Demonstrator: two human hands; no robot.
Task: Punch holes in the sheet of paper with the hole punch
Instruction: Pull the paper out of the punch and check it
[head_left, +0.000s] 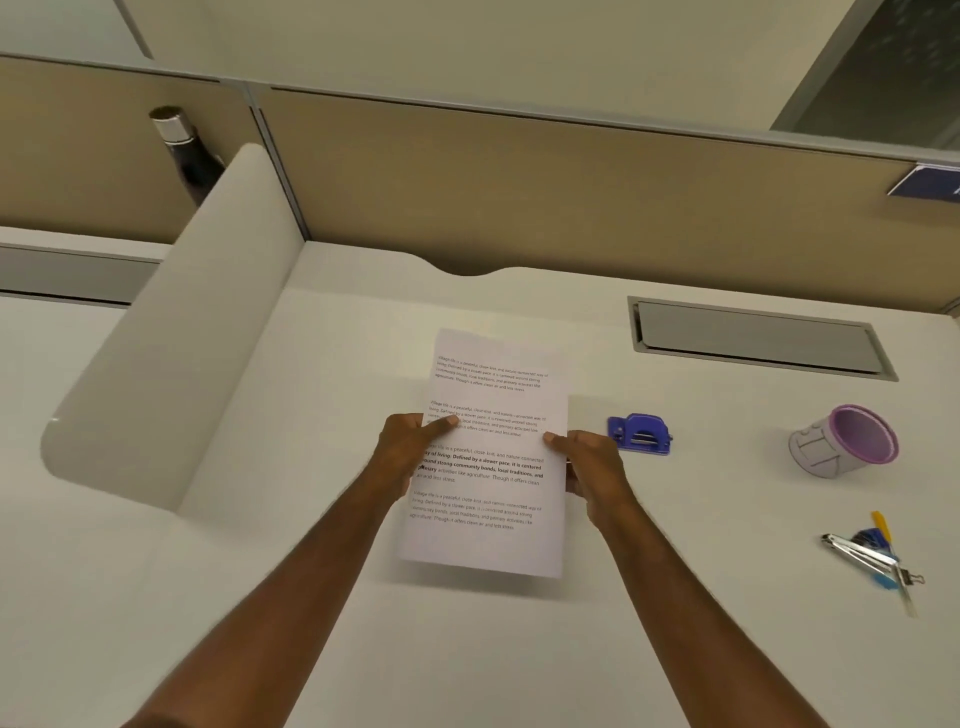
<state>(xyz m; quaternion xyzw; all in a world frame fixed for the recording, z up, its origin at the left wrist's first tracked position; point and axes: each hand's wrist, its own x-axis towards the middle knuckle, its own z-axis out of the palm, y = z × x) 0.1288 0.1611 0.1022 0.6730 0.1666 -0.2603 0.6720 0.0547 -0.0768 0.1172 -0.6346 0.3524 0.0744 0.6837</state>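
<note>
A white sheet of paper (493, 499) with several printed paragraphs is held above the white desk (363, 649), casting a shadow below it. My left hand (410, 447) grips its left edge, thumb on top. My right hand (587, 462) grips its right edge the same way. A small blue hole punch (641, 434) sits on the desk just right of my right hand, apart from the paper.
A purple-rimmed grey pen cup (844, 441) lies tilted at the right. A stapler, pens and a binder clip (878, 556) lie near the right edge. A metal cable hatch (758, 338) sits at the back right; a curved white divider (171, 332) and a dark bottle (189, 150) stand left.
</note>
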